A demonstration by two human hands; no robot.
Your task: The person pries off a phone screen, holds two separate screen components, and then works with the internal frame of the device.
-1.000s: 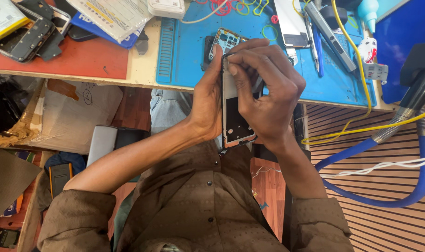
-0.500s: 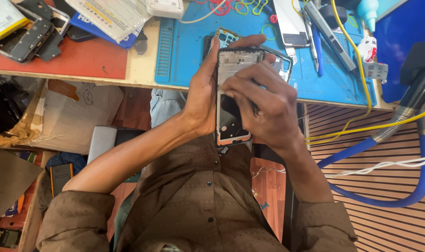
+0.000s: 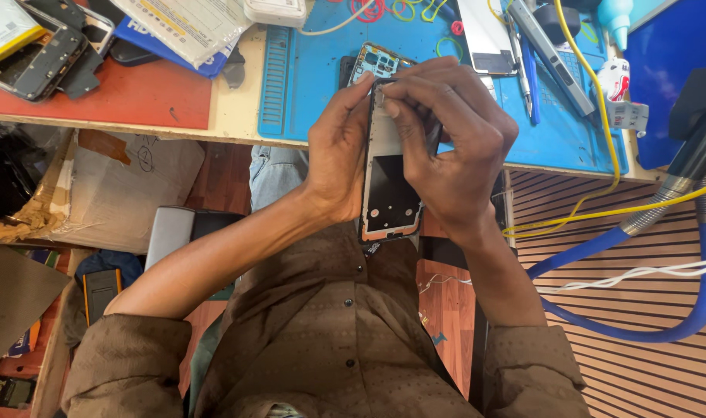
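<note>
Right hand now higher on phone frame

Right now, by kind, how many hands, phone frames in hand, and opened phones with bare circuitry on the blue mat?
Hands: 2, the left hand and the right hand
phone frame, held by both: 1
opened phone on the blue mat: 1
Total: 4

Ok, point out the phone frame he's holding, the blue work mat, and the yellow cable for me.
phone frame (image 3: 389, 193), head view, on the dark panel in its lower half.
blue work mat (image 3: 310, 77), head view, on a bare patch near its left side.
yellow cable (image 3: 601, 108), head view, on its run across the mat's right edge.
</note>
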